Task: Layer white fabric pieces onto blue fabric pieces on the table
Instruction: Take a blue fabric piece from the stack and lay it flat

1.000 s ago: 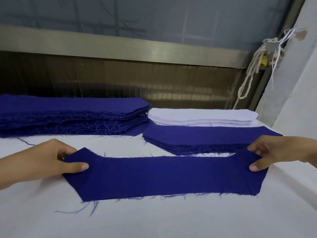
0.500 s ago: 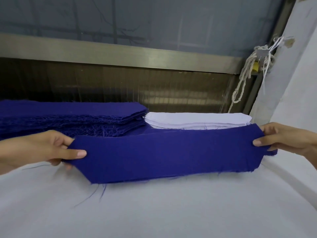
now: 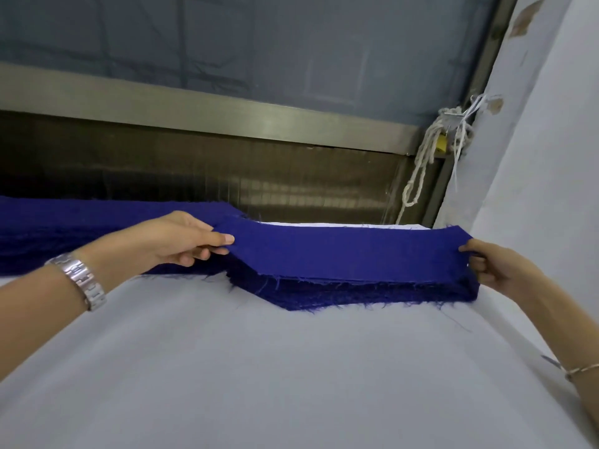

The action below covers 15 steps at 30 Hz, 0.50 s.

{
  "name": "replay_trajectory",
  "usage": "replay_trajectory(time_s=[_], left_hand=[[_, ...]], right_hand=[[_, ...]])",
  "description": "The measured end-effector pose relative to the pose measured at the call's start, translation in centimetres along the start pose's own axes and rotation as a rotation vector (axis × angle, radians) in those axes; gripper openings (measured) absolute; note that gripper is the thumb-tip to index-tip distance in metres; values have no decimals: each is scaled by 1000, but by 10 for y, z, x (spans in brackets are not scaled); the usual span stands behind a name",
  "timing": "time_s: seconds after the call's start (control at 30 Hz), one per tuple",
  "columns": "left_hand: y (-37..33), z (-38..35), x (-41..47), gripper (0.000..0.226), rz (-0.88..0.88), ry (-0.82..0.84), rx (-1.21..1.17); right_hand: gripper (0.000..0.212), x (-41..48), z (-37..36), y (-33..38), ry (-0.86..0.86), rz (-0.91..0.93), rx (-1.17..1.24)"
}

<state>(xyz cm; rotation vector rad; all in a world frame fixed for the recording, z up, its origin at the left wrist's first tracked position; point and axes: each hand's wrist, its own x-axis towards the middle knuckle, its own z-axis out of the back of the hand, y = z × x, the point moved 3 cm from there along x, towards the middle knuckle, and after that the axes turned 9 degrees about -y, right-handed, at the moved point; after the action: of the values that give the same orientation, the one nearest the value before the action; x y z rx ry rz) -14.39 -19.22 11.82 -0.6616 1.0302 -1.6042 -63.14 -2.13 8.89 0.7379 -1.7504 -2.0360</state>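
My left hand (image 3: 181, 238) had its grip closed on the left end of one blue fabric piece (image 3: 340, 251), thumb on top and fingers curled beneath the edge, and my right hand (image 3: 496, 267) pinched the right end of the same piece between thumb and fingers. Between the two grips the piece stretched out long and nearly flat, its far edge curving up a little at each end. It sat directly over a small stack of blue pieces (image 3: 356, 293) of the same shape, whose frayed near edges showed just below it; I could not tell whether the held piece was resting on the stack or was just above it. Behind the held piece a thin strip of the white fabric stack (image 3: 324, 225) showed, mostly hidden by the blue. To the left, behind my left hand, a larger pile of blue fabric (image 3: 64, 234) ran off the edge of view. All of it lay toward the far side of the pale grey surface (image 3: 259, 367), which was bare in front of me. A metal watch (image 3: 81, 280) sat on my left wrist and a thin bangle (image 3: 580, 371) on my right. Beyond the surface, at the right, a white rope (image 3: 421, 166) hung beside a metal rail.
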Motion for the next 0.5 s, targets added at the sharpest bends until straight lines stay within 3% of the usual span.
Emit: replay_trajectory(time_s=[0.2, 0.5], left_hand=[[-1, -24, 19, 23, 4, 30, 6], [18, -27, 32, 24, 9, 39, 105]], right_hand=[[25, 14, 14, -14, -229, 8, -81], [22, 13, 9, -19, -250, 104, -235]])
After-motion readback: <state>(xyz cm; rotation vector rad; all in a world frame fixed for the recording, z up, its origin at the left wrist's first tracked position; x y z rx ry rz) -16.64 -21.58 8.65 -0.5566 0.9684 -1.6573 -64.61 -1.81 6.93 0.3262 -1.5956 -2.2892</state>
